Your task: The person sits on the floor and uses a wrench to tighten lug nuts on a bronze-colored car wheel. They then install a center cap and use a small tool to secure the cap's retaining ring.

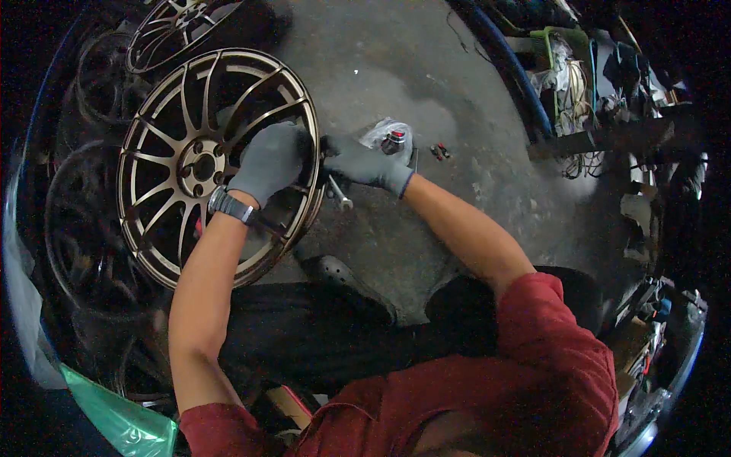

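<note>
Left hand [270,161] lies over the right half of the wheel [187,169], left of frame centre, perhaps steadying it; the right hand [364,163], apart, sits at its edge. Both grips are unclear. A wrench [339,192] shows handily below.

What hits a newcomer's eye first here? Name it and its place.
First, the bronze multi-spoke wheel, large and bright in the upper left. Next, the two grey-gloved grips: the left grip over the wheel's right-hand side, the right grip by its right edge. Then the dark red shirt, spread across the bottom of the picture.
</note>
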Tool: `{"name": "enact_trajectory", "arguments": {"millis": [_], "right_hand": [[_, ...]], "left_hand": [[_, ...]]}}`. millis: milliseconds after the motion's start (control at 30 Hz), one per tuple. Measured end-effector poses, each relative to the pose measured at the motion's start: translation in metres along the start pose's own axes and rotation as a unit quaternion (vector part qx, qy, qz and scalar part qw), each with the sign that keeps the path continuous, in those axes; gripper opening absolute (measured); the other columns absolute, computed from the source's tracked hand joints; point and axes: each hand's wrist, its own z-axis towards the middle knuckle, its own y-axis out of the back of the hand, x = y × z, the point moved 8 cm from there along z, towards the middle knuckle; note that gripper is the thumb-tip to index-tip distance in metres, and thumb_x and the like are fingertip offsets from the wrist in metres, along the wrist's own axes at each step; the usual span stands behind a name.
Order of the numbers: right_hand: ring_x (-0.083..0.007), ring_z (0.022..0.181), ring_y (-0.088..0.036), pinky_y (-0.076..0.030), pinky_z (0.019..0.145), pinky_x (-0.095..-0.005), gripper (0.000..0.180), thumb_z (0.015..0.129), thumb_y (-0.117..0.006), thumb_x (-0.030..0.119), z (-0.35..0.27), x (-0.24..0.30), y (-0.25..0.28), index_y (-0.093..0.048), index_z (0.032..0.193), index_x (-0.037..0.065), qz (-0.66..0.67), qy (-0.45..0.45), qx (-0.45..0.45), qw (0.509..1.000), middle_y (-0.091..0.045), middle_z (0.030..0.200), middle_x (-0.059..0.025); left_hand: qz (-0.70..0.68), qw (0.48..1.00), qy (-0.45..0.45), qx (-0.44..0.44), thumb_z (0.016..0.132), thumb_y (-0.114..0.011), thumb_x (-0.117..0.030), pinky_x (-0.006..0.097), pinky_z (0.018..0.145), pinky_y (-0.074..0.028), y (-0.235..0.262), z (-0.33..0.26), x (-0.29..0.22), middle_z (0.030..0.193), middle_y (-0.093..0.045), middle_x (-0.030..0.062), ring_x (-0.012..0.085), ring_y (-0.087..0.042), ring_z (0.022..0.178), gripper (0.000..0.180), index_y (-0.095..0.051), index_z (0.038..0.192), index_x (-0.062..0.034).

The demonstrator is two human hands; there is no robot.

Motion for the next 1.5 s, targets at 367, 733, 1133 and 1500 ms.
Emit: {"name": "enact_trajectory", "arguments": {"millis": [367, 733, 1133, 1500], "right_hand": [[-0.0228, 0.111, -0.063, -0.051, 0.097, -0.0389, 0.041, 0.094, -0.062, 0.02, -0.022, 0.035, -0.016, -0.062, 0.125, -0.005, 0.129, -0.015, -0.042, 0.991, -0.07, 0.119, -0.0191], [-0.0208, 0.089, -0.066, -0.053, 0.085, -0.0364, 0.04, 0.095, -0.057, 0.024, -0.008, 0.025, 0.004, -0.065, 0.122, -0.004, 0.051, -0.056, 0.07, 0.995, -0.073, 0.099, -0.0108], [-0.0168, 0.074, -0.063, -0.053, 0.073, -0.0356, 0.037, 0.091, -0.06, 0.024, 0.021, 0.04, 0.031, -0.07, 0.114, -0.004, -0.087, -0.034, 0.154, 0.984, -0.07, 0.086, -0.008], [-0.0248, 0.098, -0.069, -0.055, 0.092, -0.0392, 0.038, 0.095, -0.058, 0.017, -0.001, -0.004, -0.005, -0.064, 0.125, -0.007, -0.018, 0.01, 0.021, 1.0, -0.073, 0.11, -0.0207]], "left_hand": [[0.01, 1.0, 0.015, 0.016, 0.082, -0.067, -0.006, 0.05, 0.086, -0.055, -0.002, -0.005, 0.005, 0.098, -0.07, 0.0193, 0.0419, -0.066, 0.096, 0.018, -0.071, 0.099, -0.0041], [0.002, 1.0, 0.014, 0.012, 0.081, -0.066, -0.003, 0.048, 0.095, -0.053, 0.006, -0.007, 0.0, 0.107, -0.069, 0.0198, 0.0402, -0.065, 0.107, 0.026, -0.069, 0.107, -0.005], [0.016, 0.996, 0.042, 0.077, 0.081, -0.07, -0.007, 0.048, 0.098, -0.053, 0.0, -0.003, 0.0, 0.115, -0.069, 0.019, 0.0395, -0.064, 0.112, 0.032, -0.069, 0.114, -0.0052], [-0.001, 1.0, -0.001, -0.009, 0.079, -0.073, -0.007, 0.049, 0.092, -0.054, -0.004, -0.009, 0.008, 0.108, -0.069, 0.0197, 0.0417, -0.065, 0.104, 0.033, -0.068, 0.111, -0.0059]]}}
